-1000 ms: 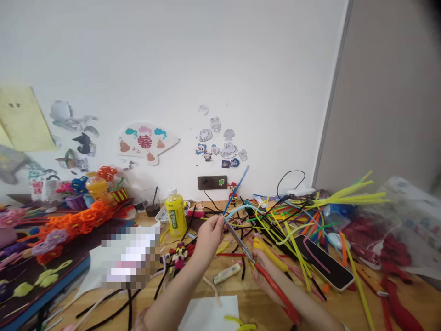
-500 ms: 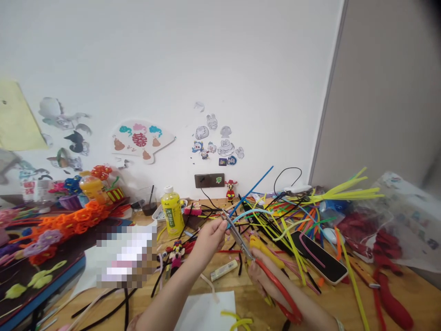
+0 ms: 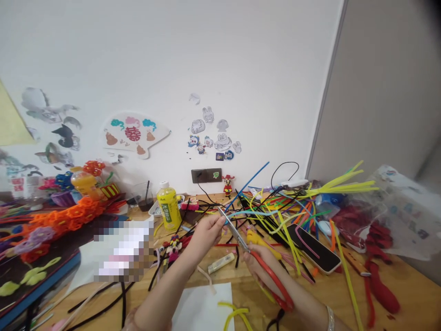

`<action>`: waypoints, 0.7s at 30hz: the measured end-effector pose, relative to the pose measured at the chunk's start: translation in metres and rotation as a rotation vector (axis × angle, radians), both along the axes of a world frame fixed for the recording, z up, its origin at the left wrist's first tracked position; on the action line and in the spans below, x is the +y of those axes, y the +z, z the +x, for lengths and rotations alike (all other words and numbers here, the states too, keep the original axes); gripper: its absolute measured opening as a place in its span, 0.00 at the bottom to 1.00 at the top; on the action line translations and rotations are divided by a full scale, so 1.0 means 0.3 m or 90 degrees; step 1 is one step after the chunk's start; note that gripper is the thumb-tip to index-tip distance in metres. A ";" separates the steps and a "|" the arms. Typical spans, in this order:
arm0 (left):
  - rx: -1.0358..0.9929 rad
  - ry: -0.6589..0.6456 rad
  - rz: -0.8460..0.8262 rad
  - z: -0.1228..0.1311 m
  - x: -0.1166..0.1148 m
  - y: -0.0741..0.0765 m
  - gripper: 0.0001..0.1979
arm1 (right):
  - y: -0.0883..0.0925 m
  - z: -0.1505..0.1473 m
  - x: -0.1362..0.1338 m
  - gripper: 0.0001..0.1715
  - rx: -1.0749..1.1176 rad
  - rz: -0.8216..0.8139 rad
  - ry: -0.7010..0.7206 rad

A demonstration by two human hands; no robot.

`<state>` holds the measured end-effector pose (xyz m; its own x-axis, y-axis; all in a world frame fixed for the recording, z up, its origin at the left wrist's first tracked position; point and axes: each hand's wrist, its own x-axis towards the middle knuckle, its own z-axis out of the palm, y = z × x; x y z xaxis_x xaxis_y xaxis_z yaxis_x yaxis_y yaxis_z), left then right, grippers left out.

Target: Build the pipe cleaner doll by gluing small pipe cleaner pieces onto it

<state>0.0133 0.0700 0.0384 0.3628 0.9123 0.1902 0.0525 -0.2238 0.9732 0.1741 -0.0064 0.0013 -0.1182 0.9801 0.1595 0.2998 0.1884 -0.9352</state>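
Pinches a blue pipe cleaner (image 3: 248,185) and a light blue strip (image 3: 255,212) between the pressed-together thumb and fingers of the left hand (image 3: 208,232), up over the counter (image 3: 413,289). Grips red-handled scissors (image 3: 238,235) in the right hand (image 3: 262,260), curled around the handles, pointing the blades toward the left fingertips. Has white paper (image 3: 203,305) and a glue stick (image 3: 220,263) below, and a yellow bottle (image 3: 168,207) beyond.

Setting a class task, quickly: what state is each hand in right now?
Left hand: closed, pinching a blue pipe cleaner.
Right hand: closed on the red-handled scissors.
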 end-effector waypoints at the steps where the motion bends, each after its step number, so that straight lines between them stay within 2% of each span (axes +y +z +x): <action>1: -0.001 -0.002 -0.004 0.003 -0.001 0.001 0.20 | 0.004 0.000 0.003 0.18 -0.015 -0.003 0.011; 6: -0.030 0.008 -0.025 0.006 -0.012 0.004 0.21 | 0.012 0.000 0.027 0.18 -0.059 0.014 -0.009; 11: -0.070 0.044 -0.035 -0.020 -0.055 -0.014 0.21 | -0.055 -0.006 0.053 0.16 -0.120 -0.016 -0.048; 14: -0.080 0.078 -0.044 -0.037 -0.086 -0.038 0.21 | -0.080 -0.031 0.037 0.17 -0.221 -0.033 -0.073; 18: -0.062 0.095 -0.037 -0.051 -0.118 -0.081 0.23 | -0.083 -0.074 0.007 0.25 -0.375 -0.021 -0.093; 21: 0.015 0.112 0.014 -0.059 -0.145 -0.101 0.22 | -0.075 -0.086 -0.005 0.28 -0.455 0.026 -0.087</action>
